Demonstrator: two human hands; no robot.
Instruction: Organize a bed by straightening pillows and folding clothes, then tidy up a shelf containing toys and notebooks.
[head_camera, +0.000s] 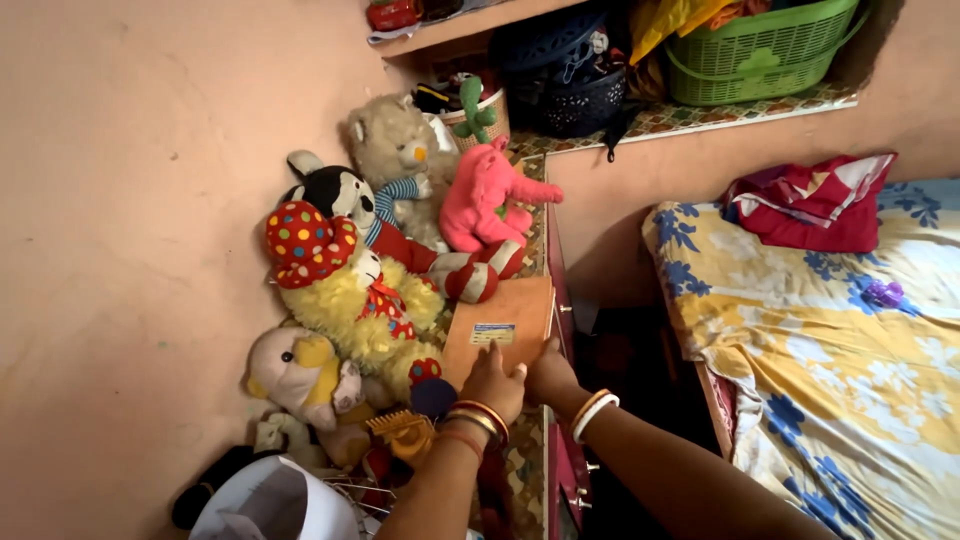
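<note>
Plush toys crowd the left, a yellow clown bear (350, 300) pressing against the flat brown box (500, 330) lying on the cabinet top, where the left hand (493, 385) grips its near edge, the right hand (548, 372) curled on its right corner, bed (830, 350) beyond.

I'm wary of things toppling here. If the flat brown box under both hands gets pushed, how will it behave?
The brown box looks rigid and flat, so it would probably slide, not roll. With the left hand and right hand at its near end, a push likely nudges the soft striped toy beyond.
</note>
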